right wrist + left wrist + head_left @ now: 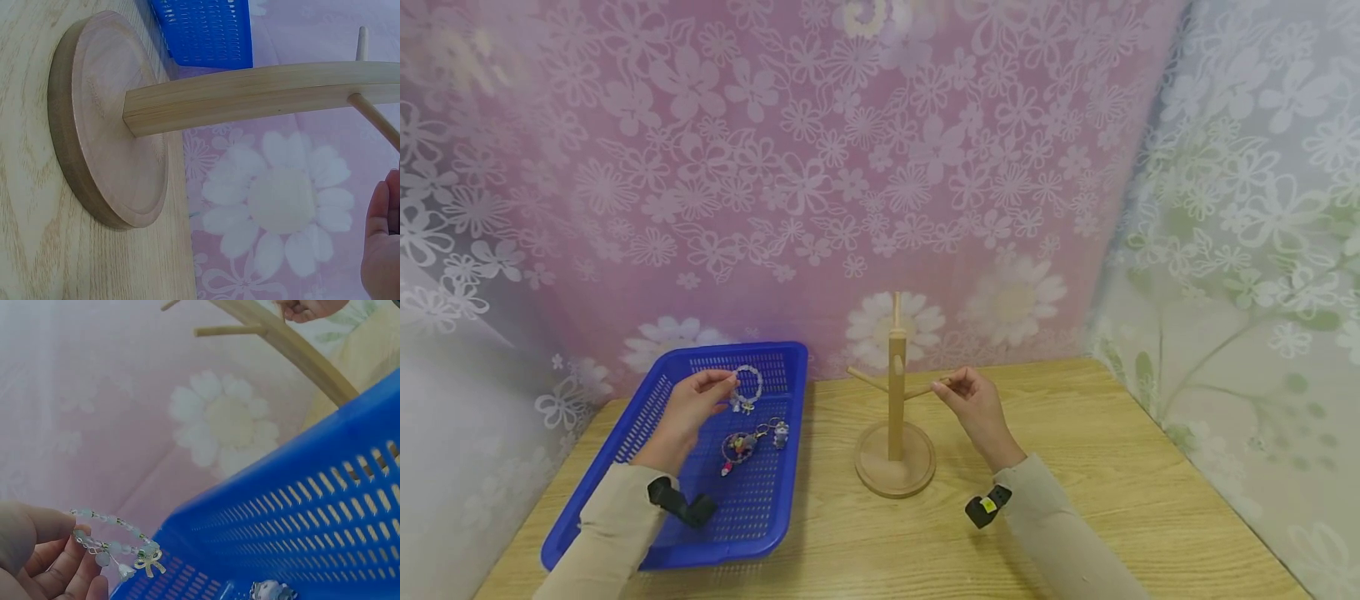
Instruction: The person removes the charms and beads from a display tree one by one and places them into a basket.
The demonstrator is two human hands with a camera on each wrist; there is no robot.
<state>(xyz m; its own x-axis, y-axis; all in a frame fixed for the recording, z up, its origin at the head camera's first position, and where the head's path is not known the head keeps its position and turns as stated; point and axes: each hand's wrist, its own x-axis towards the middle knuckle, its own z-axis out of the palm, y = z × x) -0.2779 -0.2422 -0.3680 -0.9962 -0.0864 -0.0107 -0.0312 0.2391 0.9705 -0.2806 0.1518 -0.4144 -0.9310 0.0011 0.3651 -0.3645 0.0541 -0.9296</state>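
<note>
My left hand [691, 410] pinches a beaded bracelet [760, 385] between thumb and fingers, above the blue basket. In the left wrist view the bracelet [115, 547] shows pale, clear beads, a gold bow charm [150, 562] and a white flower charm [125, 571]. A wooden stand [896, 408] with a round base and several side pegs stands upright on the table. My right hand [976, 408] pinches the end of its right-hand peg [921, 390]. The right wrist view shows only part of that hand [382, 240], with its fingertips cut off by the frame edge.
The blue basket [797, 467] stands left of the stand. In it lie a charm keychain with colourful pieces [739, 448] and a small grey figure charm [780, 435]. Behind the wooden table [850, 550] hangs a pink flowered curtain [820, 192].
</note>
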